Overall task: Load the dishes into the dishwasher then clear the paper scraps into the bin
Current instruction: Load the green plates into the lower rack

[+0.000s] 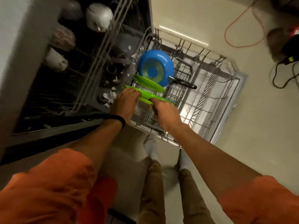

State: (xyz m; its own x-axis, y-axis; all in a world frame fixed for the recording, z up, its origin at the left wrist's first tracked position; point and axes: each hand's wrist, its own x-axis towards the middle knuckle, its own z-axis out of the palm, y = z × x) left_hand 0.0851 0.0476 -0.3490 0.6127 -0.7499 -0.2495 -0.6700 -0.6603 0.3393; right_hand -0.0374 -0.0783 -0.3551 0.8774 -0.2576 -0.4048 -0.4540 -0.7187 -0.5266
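Note:
The dishwasher's lower rack (pixel 215 101) is pulled out over the open door. A blue pan (pixel 155 67) with a black handle stands on edge in it. In front of it a green plate (pixel 148 82) stands in the tines. Both hands hold a second green plate (pixel 146 95) just above the rack: my left hand (pixel 125 102) grips its left edge, and my right hand (pixel 165 110) grips its right edge. White paper scraps (pixel 110 96) lie on the dishwasher's inner edge beside my left hand.
The upper rack (pixel 97 50) is slid partly out at left, with white cups (pixel 98 16) upside down on it. An orange cable (pixel 239 28) and black cords (pixel 281 73) lie on the pale floor at right. My feet in white socks stand before the rack.

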